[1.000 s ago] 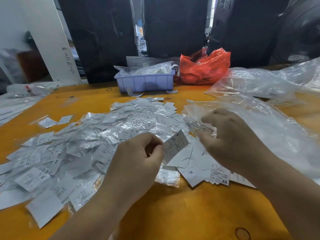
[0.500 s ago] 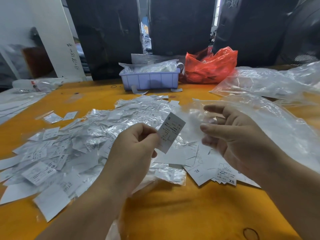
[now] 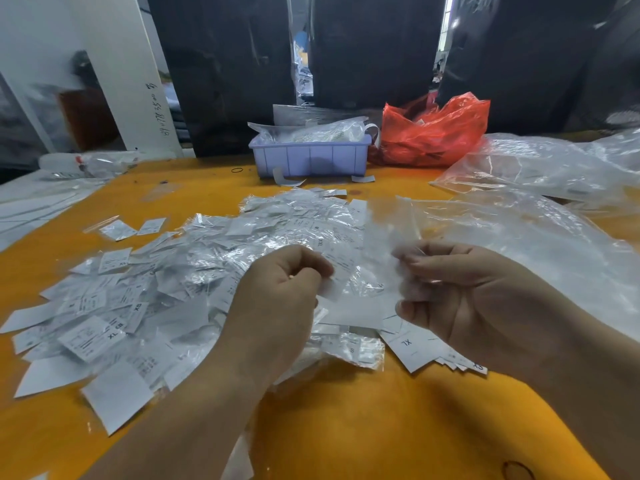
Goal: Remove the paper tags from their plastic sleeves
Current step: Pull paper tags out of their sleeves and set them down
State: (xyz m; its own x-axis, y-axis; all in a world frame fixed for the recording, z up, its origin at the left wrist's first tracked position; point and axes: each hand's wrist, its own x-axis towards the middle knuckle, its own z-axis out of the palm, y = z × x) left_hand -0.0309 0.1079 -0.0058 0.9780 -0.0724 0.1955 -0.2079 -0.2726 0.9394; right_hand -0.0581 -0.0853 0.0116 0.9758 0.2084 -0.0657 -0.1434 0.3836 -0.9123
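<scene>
Meanwhile, on the orange table [image 3: 346, 427], our sleeved heap [image 3: 166, 289] covered the left half. Our right hand [image 3: 485, 299] had drawn the clear plastic sleeve [image 3: 391, 237] away; our left hand [image 3: 277, 303] pinched the freed paper tag [image 3: 330, 287], so one more was out.

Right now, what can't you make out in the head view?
- Left hand: its grip pinches something white and motion-blurred; tag or sleeve, cannot tell.
- Right hand: thin clear film blurs over the fingertips; whether they pinch it is unclear.
- Print on the tags in the pile: mostly too small or under glare.
- Blue tray: contents hidden by its wall and crumpled plastic.
- Red bag: contents hidden.
</scene>
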